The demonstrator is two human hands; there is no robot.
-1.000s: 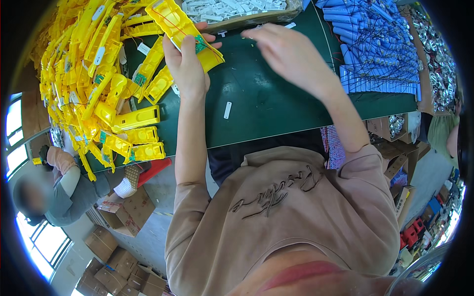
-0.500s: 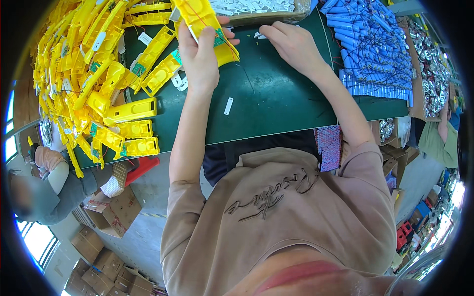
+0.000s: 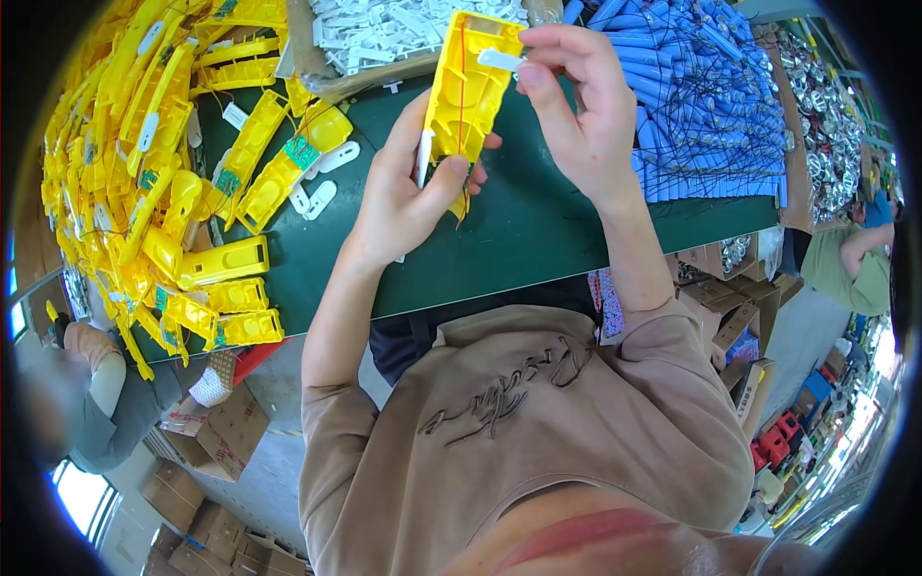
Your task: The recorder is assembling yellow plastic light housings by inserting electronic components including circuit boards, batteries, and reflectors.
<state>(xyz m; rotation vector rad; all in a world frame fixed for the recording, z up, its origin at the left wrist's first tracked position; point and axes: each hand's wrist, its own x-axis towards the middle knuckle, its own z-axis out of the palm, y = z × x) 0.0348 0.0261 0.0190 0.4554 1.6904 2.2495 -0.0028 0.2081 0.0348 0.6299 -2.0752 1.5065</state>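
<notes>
My left hand (image 3: 415, 197) grips a long yellow plastic housing (image 3: 471, 101) by its lower part, thumb over the inside, tilted upright above the table. A thin red wire (image 3: 461, 86) runs along its hollow. Against the housing's left edge shows a white plastic piece (image 3: 424, 158); whether it is fixed there I cannot tell. Between thumb and fingers, my right hand (image 3: 588, 115) pinches a small flat white plastic strip (image 3: 499, 60) over the upper part of the housing. My left hand covers the housing's lower end.
Yellow housings (image 3: 125, 144) heap up at left, some with green circuit boards (image 3: 301, 152). Loose white pieces (image 3: 317, 197) lie beside them. A carton (image 3: 384, 77) of white parts stands at the back. Blue wired cylinders (image 3: 711, 125) pile up at right, past them silver parts (image 3: 826, 125). People sit at both sides.
My right hand has lifted the white strip off the table near the carton and brought it over the housing. My left hand has come lower with the housing, turned more upright. The view has shifted.
</notes>
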